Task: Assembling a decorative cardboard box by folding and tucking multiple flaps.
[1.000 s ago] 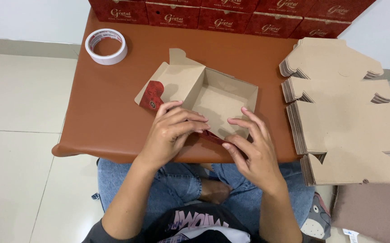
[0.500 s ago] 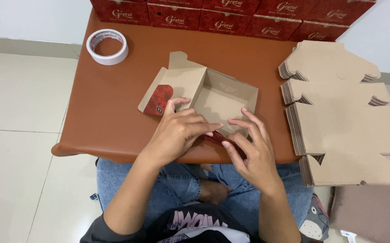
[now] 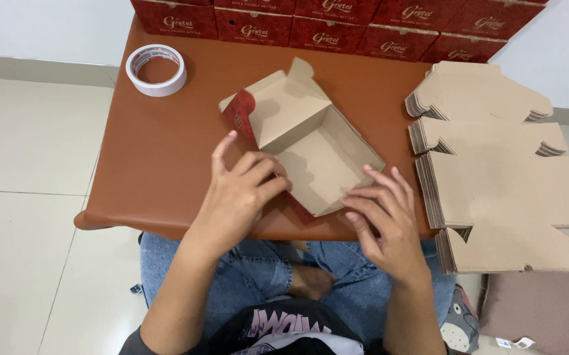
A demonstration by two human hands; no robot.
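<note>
Left hand (image 3: pixel 238 194) fingers curl, pressing the box (image 3: pixel 307 148) near wall. Right hand (image 3: pixel 383 220) fingers, spread, touch its corner. Box sits on bench (image 3: pixel 159 158).

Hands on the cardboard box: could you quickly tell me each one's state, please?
Left hand: fingers curled, pressing the half-folded cardboard box.
Right hand: open, fingertips on its near wall.

- The left hand (image 3: pixel 242 194) covers the near-left wall of the half-folded carton (image 3: pixel 311 148); whether its grip pinches card or only presses cannot be told.
- The right hand (image 3: pixel 383 217) hides the carton's near corner.
- The row of red boxes (image 3: pixel 337 23) is cut off by the top edge.
- The stack of flat blanks (image 3: pixel 501 177) runs past the right edge.
- The bench (image 3: pixel 159 164) has its near edge partly hidden behind both forearms.
</note>
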